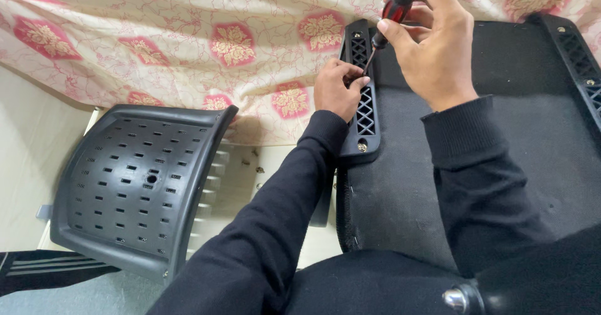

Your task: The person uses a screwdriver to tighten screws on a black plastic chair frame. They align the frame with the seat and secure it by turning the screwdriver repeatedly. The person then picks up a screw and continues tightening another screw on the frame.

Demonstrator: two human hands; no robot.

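Rubbery red-black screwdriver (393, 11) in right hand (432, 46), left hand (338, 88) on latticed plastic bracket (363, 111)

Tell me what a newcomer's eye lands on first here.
Top centre, the right hand holds a red and black screwdriver with its tip down at a black lattice bracket, where the left hand steadies it. Behind hangs a cream cloth with red flower patches, and at lower left lies a black perforated chair back.

Soft, even indoor light, faint shadows, sharp focus throughout, slight wide-angle stretching toward the edges.
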